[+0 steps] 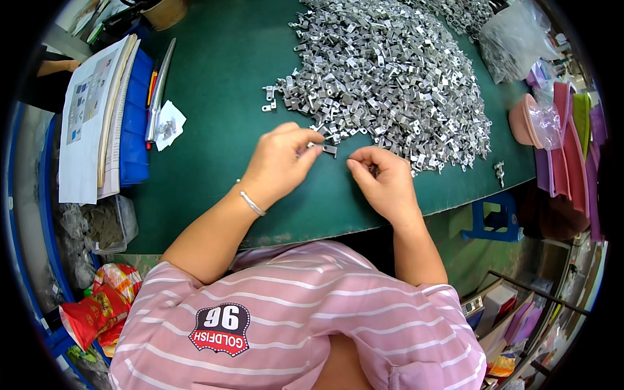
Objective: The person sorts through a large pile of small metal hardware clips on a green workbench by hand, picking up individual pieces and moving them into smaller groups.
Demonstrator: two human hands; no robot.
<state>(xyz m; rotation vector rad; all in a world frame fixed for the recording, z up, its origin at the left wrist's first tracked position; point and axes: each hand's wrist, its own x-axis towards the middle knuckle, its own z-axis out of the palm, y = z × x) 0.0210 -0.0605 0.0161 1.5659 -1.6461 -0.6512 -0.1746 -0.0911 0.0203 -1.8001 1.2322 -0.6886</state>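
A large heap of small silver metal brackets [390,78], bent and with holes, covers the back and right of the green table. Close to the heap's near edge, my left hand [279,162] pinches one metal bracket [329,150] between thumb and forefinger; its end sticks out to the right. My right hand [388,185] is a short way to the right, its thumb and forefinger closed together. Small dark bits show inside its curled fingers, too hidden to name. A few loose brackets [269,97] lie at the heap's left side.
At the left stand a blue tray [136,117] with papers [91,123], pens and a steel ruler-like bar [160,91]. White paper [170,125] bears small parts. A clear bag [517,42] and pink bin [525,123] are at right, a blue stool [492,218] below.
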